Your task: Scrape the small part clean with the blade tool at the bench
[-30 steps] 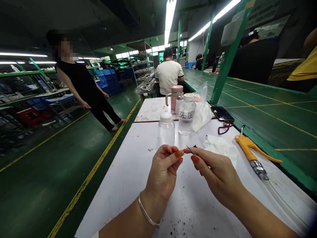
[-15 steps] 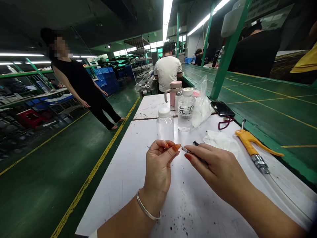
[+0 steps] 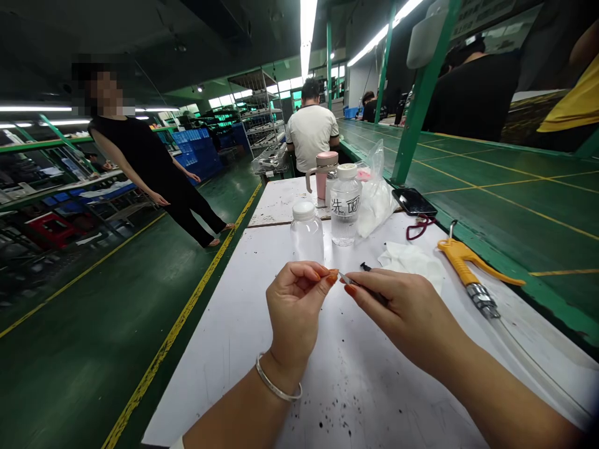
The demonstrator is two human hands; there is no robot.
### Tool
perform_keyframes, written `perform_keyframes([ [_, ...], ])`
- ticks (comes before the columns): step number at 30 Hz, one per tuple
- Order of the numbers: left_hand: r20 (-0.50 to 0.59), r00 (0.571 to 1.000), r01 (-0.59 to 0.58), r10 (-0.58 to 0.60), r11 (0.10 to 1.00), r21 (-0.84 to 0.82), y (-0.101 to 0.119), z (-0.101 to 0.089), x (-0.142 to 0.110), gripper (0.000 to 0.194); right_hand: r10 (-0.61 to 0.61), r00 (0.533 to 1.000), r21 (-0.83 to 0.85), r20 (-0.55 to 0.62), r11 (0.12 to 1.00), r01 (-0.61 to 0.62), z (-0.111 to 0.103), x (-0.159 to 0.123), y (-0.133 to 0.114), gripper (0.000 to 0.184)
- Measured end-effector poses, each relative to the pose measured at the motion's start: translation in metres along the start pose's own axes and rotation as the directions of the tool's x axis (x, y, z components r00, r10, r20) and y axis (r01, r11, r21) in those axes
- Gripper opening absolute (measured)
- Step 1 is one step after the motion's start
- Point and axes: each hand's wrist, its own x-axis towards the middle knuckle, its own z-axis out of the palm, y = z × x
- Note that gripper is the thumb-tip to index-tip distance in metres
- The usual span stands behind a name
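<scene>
Steel tweezers (image 3: 352, 282) sit pinched between the thumb and fingers of the right hand (image 3: 402, 315), their tip now closed in just beside the left hand (image 3: 296, 305), whose thumb and forefinger press together, on what is too small to tell. Both hands hover above a white worktable (image 3: 374, 386), near a crumpled wipe (image 3: 410, 262).

Single camera worn on my head, looking forward and down along the white bench (image 3: 210, 380); my left hand (image 3: 294, 312) and right hand (image 3: 402, 318) sit close, low in frame.
</scene>
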Motion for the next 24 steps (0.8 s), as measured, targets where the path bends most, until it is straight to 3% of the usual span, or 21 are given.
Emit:
perform_keyframes([
  [9,0.028,1.0,-0.013,0.011,0.998,0.06,-0.001,0.0,0.002,0.022,-0.023,0.992,-0.165,-0.125,0.986,0.002,0.005,-0.003,0.005,0.022],
  [24,0.006,0.962,0.274,-0.274,0.961,-0.028,0.003,0.0,0.006,0.028,-0.141,0.971,-0.333,-0.193,0.94,0.07,0.006,-0.001,0.012,0.02],
])
